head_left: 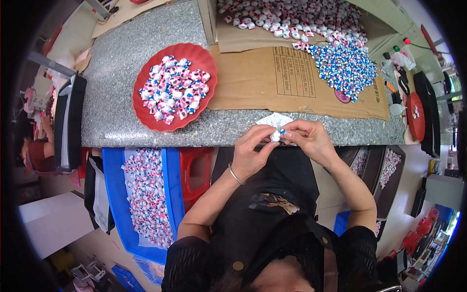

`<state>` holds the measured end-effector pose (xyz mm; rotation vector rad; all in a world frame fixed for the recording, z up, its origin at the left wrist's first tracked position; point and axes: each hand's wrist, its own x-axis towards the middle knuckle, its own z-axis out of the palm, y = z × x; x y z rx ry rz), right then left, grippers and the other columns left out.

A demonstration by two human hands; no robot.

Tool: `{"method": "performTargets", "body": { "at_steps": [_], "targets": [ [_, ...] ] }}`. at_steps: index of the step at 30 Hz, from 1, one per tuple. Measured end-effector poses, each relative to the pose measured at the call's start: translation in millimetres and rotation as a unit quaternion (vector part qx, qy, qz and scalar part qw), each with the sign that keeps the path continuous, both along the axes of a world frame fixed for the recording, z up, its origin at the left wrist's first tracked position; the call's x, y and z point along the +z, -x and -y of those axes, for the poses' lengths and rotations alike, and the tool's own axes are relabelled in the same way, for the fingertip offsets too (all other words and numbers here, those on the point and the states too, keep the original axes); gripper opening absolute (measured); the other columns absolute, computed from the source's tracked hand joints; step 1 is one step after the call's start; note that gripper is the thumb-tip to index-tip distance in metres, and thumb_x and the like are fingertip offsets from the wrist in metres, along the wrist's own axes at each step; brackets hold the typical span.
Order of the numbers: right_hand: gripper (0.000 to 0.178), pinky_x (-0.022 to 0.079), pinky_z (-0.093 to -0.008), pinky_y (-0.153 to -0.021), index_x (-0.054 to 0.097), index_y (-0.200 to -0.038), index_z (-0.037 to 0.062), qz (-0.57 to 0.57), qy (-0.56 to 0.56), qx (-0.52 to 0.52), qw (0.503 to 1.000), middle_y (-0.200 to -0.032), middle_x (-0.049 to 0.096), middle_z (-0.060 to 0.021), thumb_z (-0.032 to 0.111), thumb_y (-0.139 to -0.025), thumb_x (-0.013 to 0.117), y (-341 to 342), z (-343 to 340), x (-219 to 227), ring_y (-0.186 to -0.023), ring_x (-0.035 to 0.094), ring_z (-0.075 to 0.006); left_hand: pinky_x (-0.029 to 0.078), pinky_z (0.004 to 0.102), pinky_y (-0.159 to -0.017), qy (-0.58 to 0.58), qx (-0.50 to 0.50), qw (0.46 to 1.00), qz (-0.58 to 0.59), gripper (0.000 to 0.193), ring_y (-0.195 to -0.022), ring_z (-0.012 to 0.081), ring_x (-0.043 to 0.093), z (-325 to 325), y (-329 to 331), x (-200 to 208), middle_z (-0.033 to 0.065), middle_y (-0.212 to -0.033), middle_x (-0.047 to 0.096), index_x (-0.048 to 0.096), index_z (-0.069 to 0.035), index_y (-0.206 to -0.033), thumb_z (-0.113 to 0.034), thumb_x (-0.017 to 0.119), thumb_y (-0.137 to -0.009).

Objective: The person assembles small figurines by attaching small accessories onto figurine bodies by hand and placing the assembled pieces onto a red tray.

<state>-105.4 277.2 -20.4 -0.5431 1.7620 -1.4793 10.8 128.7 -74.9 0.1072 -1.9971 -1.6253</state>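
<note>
Above the front edge of the counter, my left hand (249, 151) pinches a small white figure head (275, 137) between thumb and fingers. My right hand (314, 141) meets it from the other side, its fingers closed on a tiny blue-and-white piece (282, 132) that touches the head. The fingertips partly cover both pieces. Just behind the hands lies a white fan-shaped paper or pad (275, 119). To the left, a red scalloped bowl (141, 109) holds many white, pink and blue heads.
A flattened cardboard sheet (243, 80) covers the counter (112, 107) behind my hands. Blue-and-white pieces (343, 65) are heaped on it, below an open box (228, 41) of white-and-pink heads. A blue crate (172, 185) of heads and a red stool (197, 170) stand below, left.
</note>
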Motion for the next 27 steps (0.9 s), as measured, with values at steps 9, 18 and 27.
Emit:
{"method": "performTargets", "body": {
  "at_steps": [9,18,27],
  "targets": [
    [0.013,0.048,-0.0286,-0.056,0.070,-0.094,0.0026,-0.320,0.057,0.042,0.945,-0.071,0.063,-0.0085,0.001,-0.083,0.065,-15.2,-5.6,24.4,-0.062,0.063,-0.0186,0.050,0.0218,-0.066,-0.233,-0.218,0.941,0.117,0.025,-0.071,0.0093,0.060,7.7,-1.9,32.7,0.0074,-0.089,0.066,0.063,0.002,-0.115,-0.010,0.051,-0.097],
    [0.021,0.050,-0.0340,-0.075,0.065,-0.106,0.0012,-0.335,0.034,0.035,0.941,-0.093,0.065,-0.0125,0.009,-0.087,0.063,25.1,-10.2,-13.0,-0.084,0.063,-0.0273,0.048,0.0225,-0.073,-0.062,-0.083,0.989,0.105,0.020,-0.087,0.0101,0.059,51.7,1.7,43.4,0.0050,-0.094,0.061,0.063,0.000,-0.107,-0.002,0.061,-0.088],
    [0.009,0.051,-0.0401,-0.066,0.067,-0.090,0.0005,-0.559,-0.156,-0.154,0.800,-0.089,0.064,-0.0163,0.001,-0.082,0.062,149.5,-46.5,-45.1,-0.076,0.063,-0.0348,0.036,0.0419,-0.103,0.366,0.240,0.898,0.034,0.044,-0.120,0.0359,0.047,128.6,22.0,82.3,0.0200,-0.127,0.049,0.056,-0.002,-0.123,-0.002,0.065,-0.079]
  ]
}}
